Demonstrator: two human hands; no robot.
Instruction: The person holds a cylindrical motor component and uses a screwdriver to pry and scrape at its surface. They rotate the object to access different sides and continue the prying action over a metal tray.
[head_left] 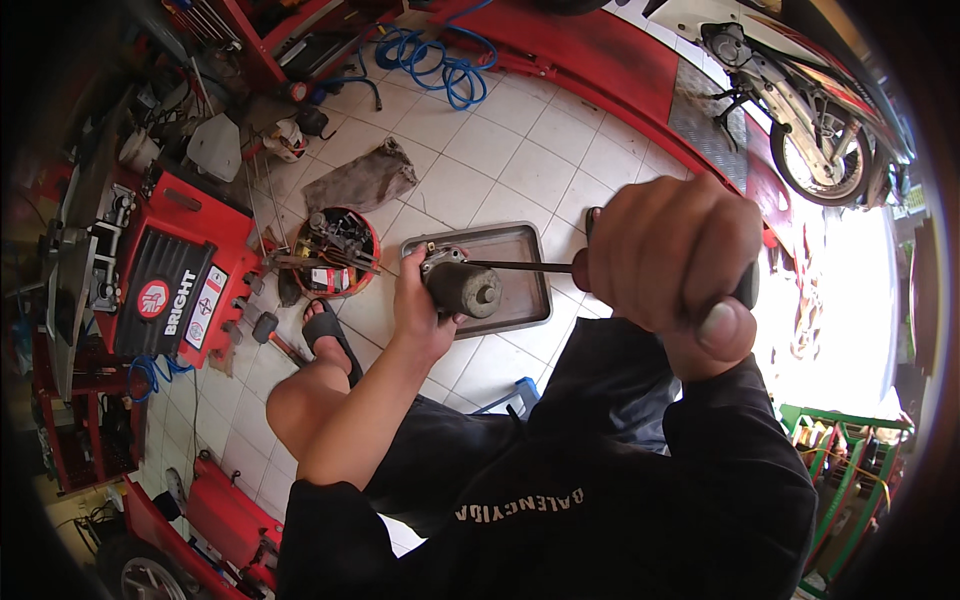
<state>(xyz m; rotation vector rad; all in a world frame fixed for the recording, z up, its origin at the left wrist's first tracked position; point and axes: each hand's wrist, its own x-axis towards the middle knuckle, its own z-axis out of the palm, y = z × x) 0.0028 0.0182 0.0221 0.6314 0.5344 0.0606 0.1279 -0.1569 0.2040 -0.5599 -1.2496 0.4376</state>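
My left hand (418, 302) is closed round the small metal motor (468, 289), over the metal tray (546, 290) – likely to keep it steady. My right fist (672, 262) grips the screwdriver (525, 266). The tray may catch bits. My fist hides most of the handle – and I can't tell where the tip touches.

One screwdriver (530, 266), one metal cylinder (466, 290), one floor tray (522, 285), one hammer (266, 328), one round tub (374, 240), one grey rag (355, 183)
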